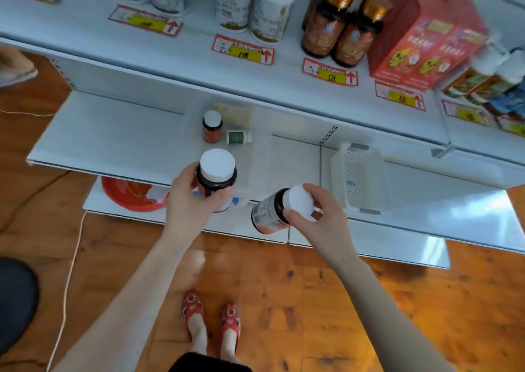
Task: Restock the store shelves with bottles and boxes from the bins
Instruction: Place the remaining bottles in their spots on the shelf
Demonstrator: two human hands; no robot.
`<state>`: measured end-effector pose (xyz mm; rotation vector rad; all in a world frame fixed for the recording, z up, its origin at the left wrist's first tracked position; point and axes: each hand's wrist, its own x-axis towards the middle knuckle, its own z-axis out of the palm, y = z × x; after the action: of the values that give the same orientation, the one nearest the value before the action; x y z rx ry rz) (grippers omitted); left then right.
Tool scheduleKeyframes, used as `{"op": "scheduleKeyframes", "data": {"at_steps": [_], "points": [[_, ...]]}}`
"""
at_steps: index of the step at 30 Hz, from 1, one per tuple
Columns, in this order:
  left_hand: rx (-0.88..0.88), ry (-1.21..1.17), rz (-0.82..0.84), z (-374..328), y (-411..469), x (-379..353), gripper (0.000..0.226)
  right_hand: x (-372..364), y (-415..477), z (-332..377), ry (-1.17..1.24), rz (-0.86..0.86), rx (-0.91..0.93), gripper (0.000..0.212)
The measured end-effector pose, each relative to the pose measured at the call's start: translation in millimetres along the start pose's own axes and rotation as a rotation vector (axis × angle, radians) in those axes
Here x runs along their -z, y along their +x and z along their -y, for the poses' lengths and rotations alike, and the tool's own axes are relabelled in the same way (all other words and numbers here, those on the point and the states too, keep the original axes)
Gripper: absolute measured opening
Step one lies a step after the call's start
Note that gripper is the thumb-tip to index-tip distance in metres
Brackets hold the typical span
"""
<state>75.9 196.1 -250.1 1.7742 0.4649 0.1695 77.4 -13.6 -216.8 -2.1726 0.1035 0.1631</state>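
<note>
My left hand (189, 198) grips a dark bottle with a white cap (217, 172), held upright over the front edge of the middle shelf. My right hand (315, 215) holds a second white-capped bottle (272, 211) by its cap, tilted with its label facing left. On the middle shelf sits a clear bin (257, 155) with a small red-labelled bottle (212, 127) standing in it and a green-labelled bottle (238, 137) lying on its side. The top shelf (176, 56) carries white bottles (252, 5), amber bottles with gold caps (338, 27) and a red box (420, 39).
A white perforated basket (359, 178) rests on the middle shelf to the right. A red basin (130, 194) sits on the bottom shelf at left. Price tags line the top shelf's edge. More small bottles (488, 79) stand at far right. Wooden floor and my red shoes are below.
</note>
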Motion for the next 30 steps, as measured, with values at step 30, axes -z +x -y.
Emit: {"op": "scheduleKeyframes", "data": {"at_steps": [30], "points": [[-0.136,-0.253,-0.396,-133,-38,244,0.021,-69,14,287,-0.048,0.484,0.444,0.026]]}}
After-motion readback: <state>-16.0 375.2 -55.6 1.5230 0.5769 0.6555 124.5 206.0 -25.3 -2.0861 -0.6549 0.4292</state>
